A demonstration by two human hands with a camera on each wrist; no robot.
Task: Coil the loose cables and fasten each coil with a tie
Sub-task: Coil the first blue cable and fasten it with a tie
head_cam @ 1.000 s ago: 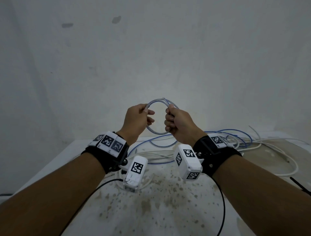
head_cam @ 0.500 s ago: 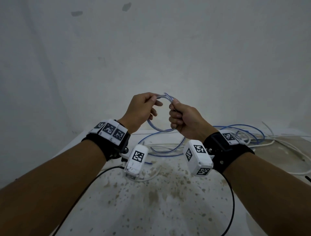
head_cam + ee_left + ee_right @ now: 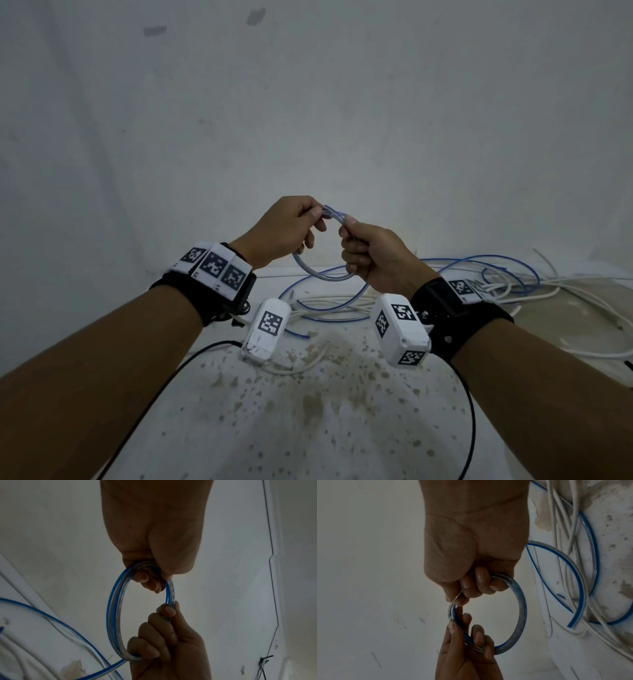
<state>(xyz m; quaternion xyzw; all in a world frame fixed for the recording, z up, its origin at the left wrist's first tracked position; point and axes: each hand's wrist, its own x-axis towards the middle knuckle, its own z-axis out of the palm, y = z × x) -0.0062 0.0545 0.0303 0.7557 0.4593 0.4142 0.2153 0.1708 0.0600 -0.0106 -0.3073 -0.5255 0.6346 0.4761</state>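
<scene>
A small coil of clear cable with a blue stripe (image 3: 320, 272) (image 3: 114, 614) (image 3: 520, 616) is held up in the air in front of the wall, above the table's far edge. My left hand (image 3: 291, 229) (image 3: 154, 563) grips the coil's left and upper side, fingers curled round the strands. On the coil's right side my right hand (image 3: 370, 255) (image 3: 476, 580) has its fingers closed round the strands, the thumb pressing near the top. The two hands nearly meet at the top of the loop. No tie shows in any view.
A white speckled table (image 3: 308, 428) lies below the hands. Loose blue-striped cables (image 3: 479, 263) and white cables (image 3: 565, 294) sprawl over its far right part. Thin black wrist-camera leads (image 3: 471, 411) hang under both arms. A bare white wall (image 3: 308, 120) stands close behind.
Both hands have risen with the coil and moved closer together. The left hand has shifted from the coil's left side to its top, next to the right thumb.
</scene>
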